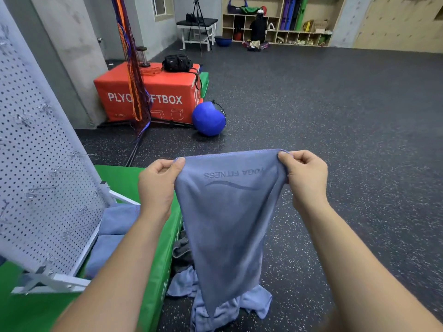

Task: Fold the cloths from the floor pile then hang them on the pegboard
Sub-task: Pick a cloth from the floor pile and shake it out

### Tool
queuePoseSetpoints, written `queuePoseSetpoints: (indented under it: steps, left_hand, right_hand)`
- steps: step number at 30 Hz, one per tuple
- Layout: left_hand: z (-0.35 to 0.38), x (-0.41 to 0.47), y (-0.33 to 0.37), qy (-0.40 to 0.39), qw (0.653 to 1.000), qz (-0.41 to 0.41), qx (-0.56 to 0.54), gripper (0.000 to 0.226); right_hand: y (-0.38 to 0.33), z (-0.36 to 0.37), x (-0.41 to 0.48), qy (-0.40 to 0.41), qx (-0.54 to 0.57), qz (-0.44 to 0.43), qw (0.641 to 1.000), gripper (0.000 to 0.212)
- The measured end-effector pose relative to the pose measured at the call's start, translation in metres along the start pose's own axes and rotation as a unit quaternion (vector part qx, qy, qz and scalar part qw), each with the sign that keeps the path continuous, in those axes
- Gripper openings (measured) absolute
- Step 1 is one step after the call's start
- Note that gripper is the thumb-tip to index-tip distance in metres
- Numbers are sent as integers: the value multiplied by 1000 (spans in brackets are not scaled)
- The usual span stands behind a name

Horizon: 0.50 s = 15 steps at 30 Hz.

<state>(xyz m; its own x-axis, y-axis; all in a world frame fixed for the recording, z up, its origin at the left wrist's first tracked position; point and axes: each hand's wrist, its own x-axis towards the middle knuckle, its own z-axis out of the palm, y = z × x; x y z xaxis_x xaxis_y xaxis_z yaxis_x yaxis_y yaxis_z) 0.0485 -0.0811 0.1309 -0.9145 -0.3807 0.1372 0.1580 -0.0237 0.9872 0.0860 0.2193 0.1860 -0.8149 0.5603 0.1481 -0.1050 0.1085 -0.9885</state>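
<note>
Blue cloth [225,212] held up in the air over the floor pile [220,305], top edge stretched between both hands, rest hanging to a point. Left hand [158,185] pinches the left corner, right hand [304,176] pinches the right corner. Pegboard [40,178] stands left on green mat [134,180]; what look like folded cloths [115,226] lie at its base.

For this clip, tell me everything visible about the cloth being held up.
The cloth is blue-grey and looks like soft towelling, with a stitched hem along its top edge. Embossed lettering, seen mirrored, reads YOGA FITNESS above a wavy line. The left hand and right hand pinch its top corners, so it hangs down, narrowing toward the bottom. Its lower tip overlaps the pile on the floor; contact cannot be told.
</note>
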Motion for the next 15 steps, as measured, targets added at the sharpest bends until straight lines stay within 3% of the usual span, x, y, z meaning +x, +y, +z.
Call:
queuePoseSetpoints:
  steps: [5, 15]
  left_hand:
    - [13, -10, -9, -5, 992, 46, 119, 30]
    - [53, -40, 11, -116, 983, 58, 128, 11]
  right_hand:
    - [3, 23, -28, -12, -163, -96, 982, 15]
    - [16, 62, -56, -97, -132, -80, 983, 23]
